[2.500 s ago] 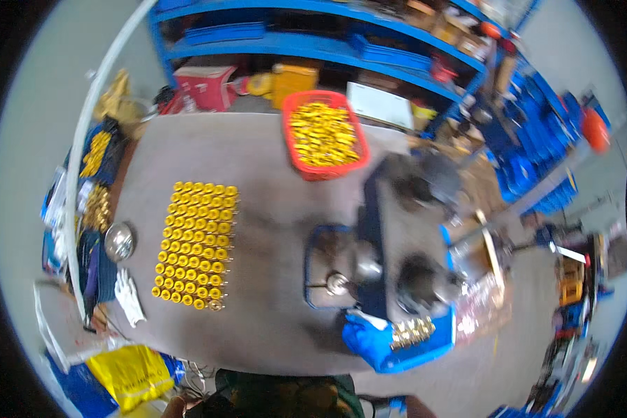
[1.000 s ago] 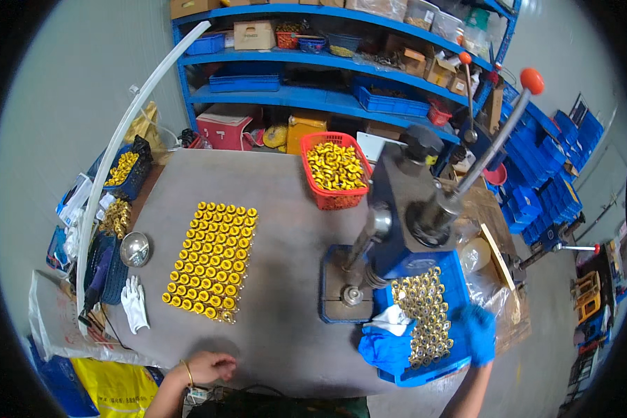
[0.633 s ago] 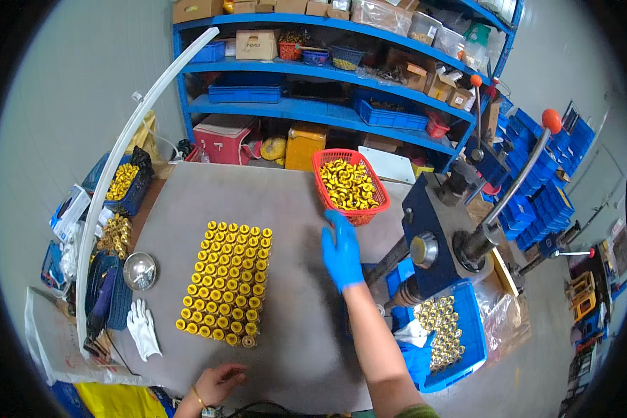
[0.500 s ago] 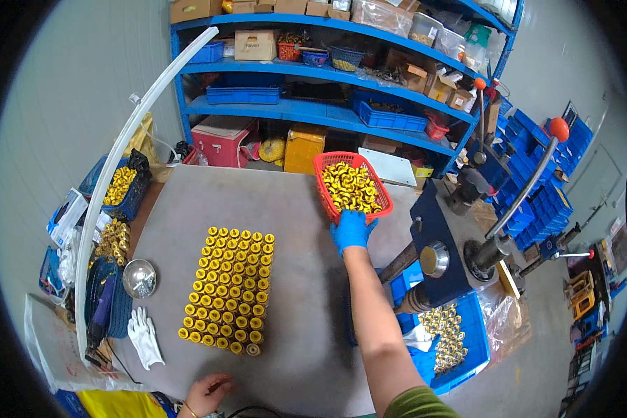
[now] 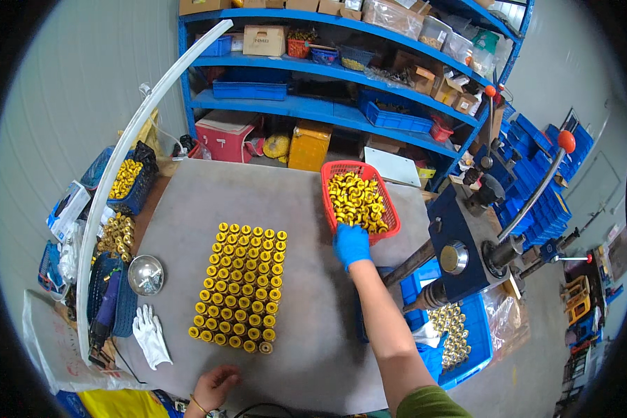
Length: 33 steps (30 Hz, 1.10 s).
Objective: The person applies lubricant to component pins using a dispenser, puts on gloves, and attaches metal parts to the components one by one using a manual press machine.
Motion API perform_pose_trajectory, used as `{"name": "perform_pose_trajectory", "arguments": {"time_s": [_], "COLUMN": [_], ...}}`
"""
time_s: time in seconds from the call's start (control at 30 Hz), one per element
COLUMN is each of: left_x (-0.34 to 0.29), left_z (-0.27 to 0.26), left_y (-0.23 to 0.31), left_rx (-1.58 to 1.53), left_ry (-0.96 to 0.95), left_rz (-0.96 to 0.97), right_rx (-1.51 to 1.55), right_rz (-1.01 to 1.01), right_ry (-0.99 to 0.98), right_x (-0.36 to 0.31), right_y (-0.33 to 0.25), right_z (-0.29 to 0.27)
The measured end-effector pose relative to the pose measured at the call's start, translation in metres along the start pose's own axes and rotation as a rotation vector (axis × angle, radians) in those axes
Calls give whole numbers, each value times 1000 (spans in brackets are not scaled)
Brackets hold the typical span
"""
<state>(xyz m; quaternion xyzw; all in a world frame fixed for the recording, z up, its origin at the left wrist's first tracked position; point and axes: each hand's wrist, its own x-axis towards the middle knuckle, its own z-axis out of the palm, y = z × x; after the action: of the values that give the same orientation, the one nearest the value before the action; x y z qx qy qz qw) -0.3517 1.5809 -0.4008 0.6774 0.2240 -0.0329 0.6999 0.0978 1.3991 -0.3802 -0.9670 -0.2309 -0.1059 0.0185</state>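
My right hand (image 5: 352, 246), in a blue glove, reaches across the table to a red plastic basket (image 5: 395, 219). Its fingers are hooked over the near rim, with the fingertips hidden among the yellow-and-black metal fittings (image 5: 359, 198) that fill the basket. My bare left hand (image 5: 215, 385) rests at the table's near edge, its fingers loosely bent and nothing seen in them. Beyond it, similar yellow-topped fittings (image 5: 240, 285) stand upright in close rows. One piece (image 5: 265, 347) at the near right corner has a paler top.
A hand press (image 5: 470, 233) with a red-knobbed lever stands at right, above a blue tray (image 5: 484, 348) of brass-coloured parts. At left lie a metal bowl (image 5: 145, 274), a white glove (image 5: 150, 337) and a purple power tool (image 5: 106, 306). Blue shelves (image 5: 313, 111) stand behind the table.
The red basket has shifted a little toward me together with my right hand. My left hand stays near the table edge. The whole view has also shifted slightly.
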Motion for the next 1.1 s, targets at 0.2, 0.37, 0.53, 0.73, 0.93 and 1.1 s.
{"name": "perform_pose_trajectory", "arguments": {"time_s": [0.2,0.37,0.53,0.73,0.93,1.1], "left_x": [0,4,-9,12,45,33], "left_z": [7,2,11,30,131,208], "left_y": [52,27,55,103,163,177], "left_rx": [176,113,153,229,292,271], "left_ry": [54,27,59,-43,160,54], "left_rz": [-199,1,15,188,732,852], "right_rx": [234,293,322,1526,2603,2462], "right_rz": [29,144,213,344,474,436], "right_ry": [-177,679,318,474,-115,18], "right_x": [-26,25,33,-45,-203,-270], "right_y": [-20,26,22,-20,-43,5], "right_z": [-64,-22,-27,-74,-132,-161]}}
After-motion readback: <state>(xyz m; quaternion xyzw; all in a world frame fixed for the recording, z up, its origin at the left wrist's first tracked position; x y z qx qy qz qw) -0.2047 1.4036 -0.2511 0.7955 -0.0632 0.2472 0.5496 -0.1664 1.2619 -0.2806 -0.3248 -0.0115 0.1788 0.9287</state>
